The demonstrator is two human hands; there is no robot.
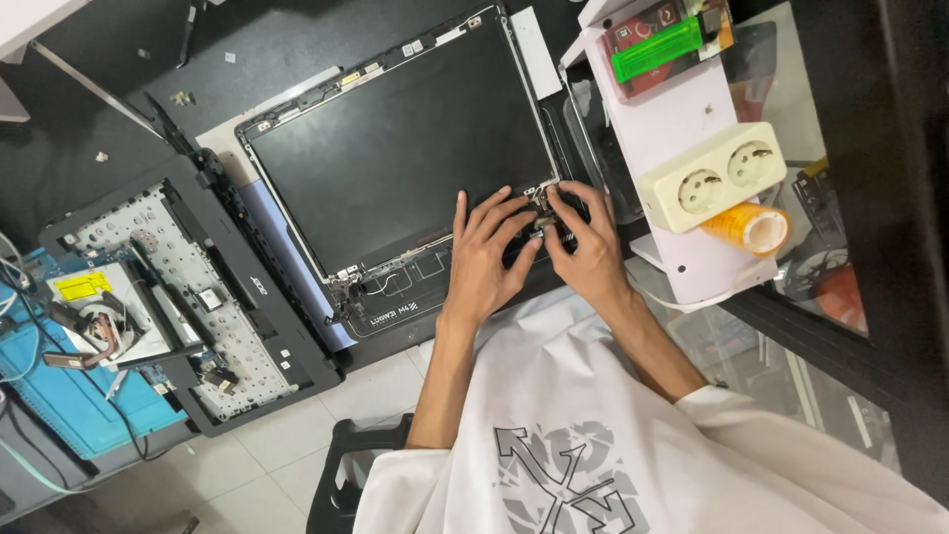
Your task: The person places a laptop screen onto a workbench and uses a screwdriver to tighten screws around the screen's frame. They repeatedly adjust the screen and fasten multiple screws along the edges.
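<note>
At the middle of the frame a small metal hinge bracket point(543, 198) at the lower right corner of a bare, dark, flat laptop screen panel point(395, 148) is being worked on by two bare hands. The left hand point(486, 259) is laid flat with its fingers spread and lightly curled over the panel's lower edge, apparently so that the panel is steadied; nothing is seen to be gripped in it. The right hand point(587, 242) is curled inward from the right, its fingertips gathered at the bracket; whether the bracket is actually pinched cannot be told, since the tips are crowded together there. The panel is left lying face up in its blue-edged lid shell point(287, 252), with the bezel off, so that the metal frame and corner fittings are exposed.

At the left of the frame a black laptop base with its silver keyboard underside point(178, 287) is set aside, partly over a blue mat point(79, 405) in the lower left. At the right a white board point(672, 138) is seen, on which a cream double wall socket point(714, 176), a roll of orange tape point(753, 225) and a bright green block point(657, 49) are carried, all within reach. A white printed shirt point(613, 455) fills the lower centre.
</note>
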